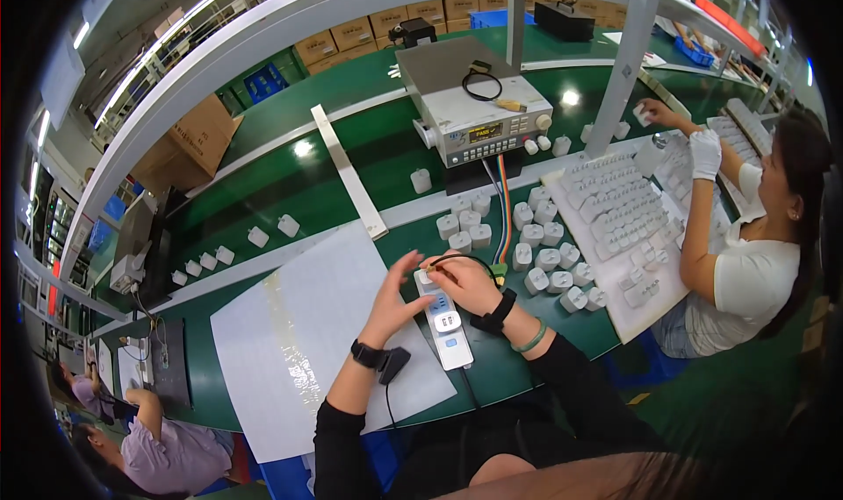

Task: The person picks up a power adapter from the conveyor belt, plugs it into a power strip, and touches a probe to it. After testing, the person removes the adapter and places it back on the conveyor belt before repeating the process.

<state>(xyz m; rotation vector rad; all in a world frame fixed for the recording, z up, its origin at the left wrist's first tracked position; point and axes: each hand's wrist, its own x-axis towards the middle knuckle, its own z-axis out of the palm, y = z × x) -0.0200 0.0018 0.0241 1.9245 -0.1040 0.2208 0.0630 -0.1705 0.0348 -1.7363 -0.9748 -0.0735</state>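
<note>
A white power strip point(455, 352) lies in front of me, with a white two-port charger point(448, 322) seated midway along it. Another white charger point(425, 280) sits at its far end, partly covered by my fingers. My left hand point(392, 300) is beside that far charger, thumb and fingers spread apart around its left side. My right hand point(470, 285) is closed over the charger's top, pinching the end of a black cable point(474, 259). The cable's plug is mostly hidden by the fingers. A small green connector point(500, 272) with coloured wires lies just right of this hand.
Several white chargers point(549, 258) stand in rows to the right, near a tray point(615, 206) of more. A grey test instrument point(479, 131) stands behind. White sheet point(290, 351) covers the left bench. A co-worker point(746, 263) at right holds a charger over the green conveyor point(351, 162).
</note>
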